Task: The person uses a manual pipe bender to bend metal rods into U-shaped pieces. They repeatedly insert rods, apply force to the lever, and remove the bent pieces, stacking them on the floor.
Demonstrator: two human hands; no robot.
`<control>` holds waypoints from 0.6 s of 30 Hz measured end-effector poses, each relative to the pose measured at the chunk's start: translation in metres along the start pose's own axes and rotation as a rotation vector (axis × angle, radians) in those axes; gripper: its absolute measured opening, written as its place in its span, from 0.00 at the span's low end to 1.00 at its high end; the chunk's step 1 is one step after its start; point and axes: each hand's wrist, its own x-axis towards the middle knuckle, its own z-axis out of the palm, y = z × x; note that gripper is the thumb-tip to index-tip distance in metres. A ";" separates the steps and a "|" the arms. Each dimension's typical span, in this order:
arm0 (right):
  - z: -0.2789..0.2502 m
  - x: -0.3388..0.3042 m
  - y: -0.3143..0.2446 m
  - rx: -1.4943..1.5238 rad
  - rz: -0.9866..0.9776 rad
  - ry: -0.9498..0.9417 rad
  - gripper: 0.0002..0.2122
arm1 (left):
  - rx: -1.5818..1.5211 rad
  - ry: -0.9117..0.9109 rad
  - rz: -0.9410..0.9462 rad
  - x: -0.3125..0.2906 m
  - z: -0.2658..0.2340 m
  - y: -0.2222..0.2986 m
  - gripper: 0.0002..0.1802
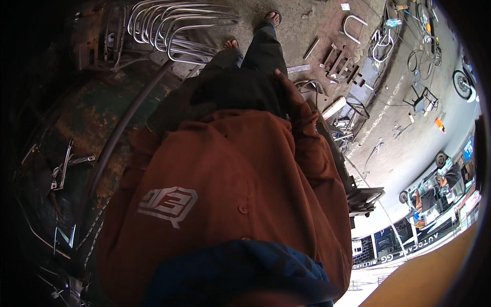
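Against dark trousers [250, 84], the right hand [287, 88] rests, grip unclear; left hand hidden; metal tubes [166, 30] look bent, remaining work unshown.

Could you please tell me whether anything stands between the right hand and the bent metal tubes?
Yes: in this view the dark-trousered legs lie between the right hand, which is beside the thigh, and the bent metal tubes at the upper left. True depth is hard to judge.
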 end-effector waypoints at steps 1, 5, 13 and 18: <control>-0.003 0.005 -0.012 -0.024 0.031 0.026 0.34 | -0.001 0.010 -0.003 0.008 -0.004 0.004 0.32; -0.013 0.030 -0.067 0.040 0.029 -0.068 0.29 | -0.110 0.083 -0.113 0.043 -0.015 0.025 0.31; -0.021 0.018 -0.192 -0.225 -0.262 -0.301 0.30 | -0.062 0.261 0.025 0.092 -0.013 0.083 0.23; -0.026 0.010 -0.247 -0.366 -0.386 -0.381 0.25 | -0.009 0.292 0.116 0.103 -0.024 0.125 0.19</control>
